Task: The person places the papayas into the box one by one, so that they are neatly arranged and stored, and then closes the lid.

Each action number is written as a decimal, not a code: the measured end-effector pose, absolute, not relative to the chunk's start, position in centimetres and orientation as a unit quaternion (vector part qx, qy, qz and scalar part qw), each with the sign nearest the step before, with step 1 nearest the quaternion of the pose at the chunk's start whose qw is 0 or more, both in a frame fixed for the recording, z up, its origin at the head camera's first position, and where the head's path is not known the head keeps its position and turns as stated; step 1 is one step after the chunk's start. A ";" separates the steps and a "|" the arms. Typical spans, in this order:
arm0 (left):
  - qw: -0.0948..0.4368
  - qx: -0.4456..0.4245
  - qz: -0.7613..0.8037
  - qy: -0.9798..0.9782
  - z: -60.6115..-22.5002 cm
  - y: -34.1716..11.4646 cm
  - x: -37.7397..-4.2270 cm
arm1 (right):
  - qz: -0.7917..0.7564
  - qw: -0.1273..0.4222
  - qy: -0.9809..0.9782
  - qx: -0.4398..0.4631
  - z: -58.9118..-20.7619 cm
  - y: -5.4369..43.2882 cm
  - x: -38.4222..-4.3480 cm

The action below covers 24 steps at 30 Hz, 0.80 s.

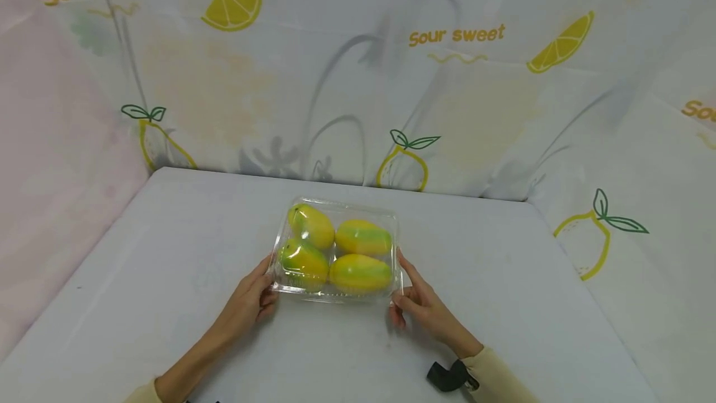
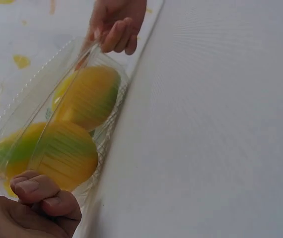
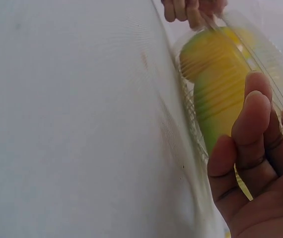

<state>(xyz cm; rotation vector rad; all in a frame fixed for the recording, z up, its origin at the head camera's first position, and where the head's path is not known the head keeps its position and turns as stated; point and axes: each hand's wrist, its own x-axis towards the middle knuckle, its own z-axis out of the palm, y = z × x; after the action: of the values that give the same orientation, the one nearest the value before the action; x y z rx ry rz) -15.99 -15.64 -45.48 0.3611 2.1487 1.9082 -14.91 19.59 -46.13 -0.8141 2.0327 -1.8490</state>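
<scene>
A clear plastic clamshell container (image 1: 358,209) is in the middle of the head view, its lid lying over several yellow-green mangoes (image 1: 360,273). My left hand (image 1: 248,297) holds the container's left edge near the front corner. On the opposite side, my right hand (image 1: 422,303) grips the right edge, thumb at the front corner and a finger along the side. The left wrist view shows two mangoes (image 2: 64,156) through the ribbed wall, beside curled fingers (image 2: 44,193). In the right wrist view, several fingers (image 3: 253,124) stand in front of the container wall.
The white table (image 1: 168,235) spreads around the container and meets a fabric backdrop (image 1: 335,79) printed with lemons at the back. A black device (image 1: 447,376) sits at my right sleeve cuff. Fabric also rises at the left and right sides.
</scene>
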 end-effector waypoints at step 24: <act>-0.032 0.119 0.582 0.804 -45.7 -14.0 -15.2 | -0.614 0.125 0.730 -0.273 -45.5 19.6 -14.8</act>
<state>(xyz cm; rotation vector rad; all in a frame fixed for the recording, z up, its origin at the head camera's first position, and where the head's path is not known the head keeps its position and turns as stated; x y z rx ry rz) -15.22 -14.01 -45.67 0.3830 2.5779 1.8676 -14.77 19.59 -45.49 -0.7950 2.1263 -1.7903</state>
